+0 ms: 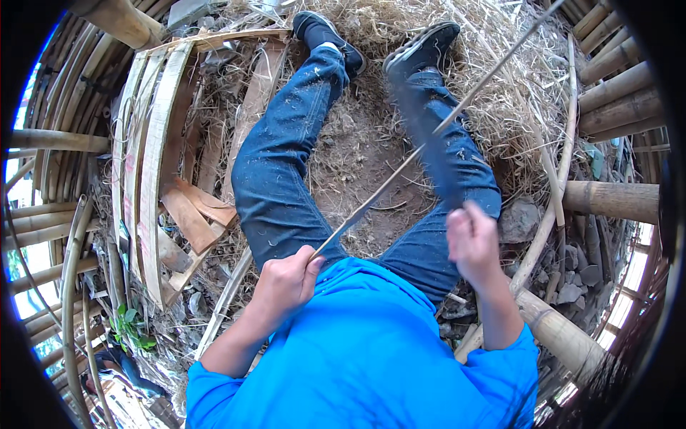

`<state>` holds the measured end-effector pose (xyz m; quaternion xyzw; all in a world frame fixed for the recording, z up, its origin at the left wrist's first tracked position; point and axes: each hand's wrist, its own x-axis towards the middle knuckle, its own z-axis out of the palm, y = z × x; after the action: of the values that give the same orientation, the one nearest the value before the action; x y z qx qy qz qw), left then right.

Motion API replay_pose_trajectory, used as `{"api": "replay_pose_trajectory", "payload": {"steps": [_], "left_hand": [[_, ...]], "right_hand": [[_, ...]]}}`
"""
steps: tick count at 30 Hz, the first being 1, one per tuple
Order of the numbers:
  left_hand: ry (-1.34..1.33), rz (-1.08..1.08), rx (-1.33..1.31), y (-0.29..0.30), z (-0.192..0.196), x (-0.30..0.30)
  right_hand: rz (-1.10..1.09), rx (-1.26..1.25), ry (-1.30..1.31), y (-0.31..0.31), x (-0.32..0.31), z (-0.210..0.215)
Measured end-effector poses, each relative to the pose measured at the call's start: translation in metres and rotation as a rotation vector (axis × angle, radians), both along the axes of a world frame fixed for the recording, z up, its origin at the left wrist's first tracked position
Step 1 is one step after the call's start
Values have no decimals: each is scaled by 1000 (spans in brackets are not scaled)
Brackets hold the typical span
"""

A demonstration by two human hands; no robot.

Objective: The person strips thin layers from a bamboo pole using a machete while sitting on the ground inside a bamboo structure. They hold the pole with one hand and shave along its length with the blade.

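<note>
A long, thin bamboo strip (pixel 389 181) slants from my lap up to the far right, past my right shoe. Its near end is gripped in my left hand (pixel 287 284), fingers curled round it and thumb along the top. My right hand (pixel 474 242) is closed on the handle of a machete (pixel 431 146), whose dark, wide blade is smeared by motion. The blade points away from me and crosses the strip over my right shin; whether the two touch I cannot tell. Most of the handle is hidden inside my fist.
My legs in jeans (pixel 275 171) are spread on the ground, with straw (pixel 500 100) around the right shoe. A wooden crate (pixel 153 168) lies at the left. Stones (pixel 520 220) and a thick bamboo pole (pixel 561 332) are at the right, and bamboo walls (pixel 622 93) flank me.
</note>
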<state>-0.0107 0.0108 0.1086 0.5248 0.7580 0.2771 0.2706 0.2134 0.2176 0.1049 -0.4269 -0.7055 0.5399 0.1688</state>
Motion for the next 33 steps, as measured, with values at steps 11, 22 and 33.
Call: {"api": "replay_pose_trajectory", "payload": {"steps": [11,22,33], "left_hand": [[-175,14,-64,-3,-4,4],[-288,2,-79,7,1,10],[-292,4,-68,-5,-3,12]], "right_hand": [[173,344,-129,-7,-9,8],[43,1028,-349,13,-13,-2],[413,971,-221,-6,-8,8]]}}
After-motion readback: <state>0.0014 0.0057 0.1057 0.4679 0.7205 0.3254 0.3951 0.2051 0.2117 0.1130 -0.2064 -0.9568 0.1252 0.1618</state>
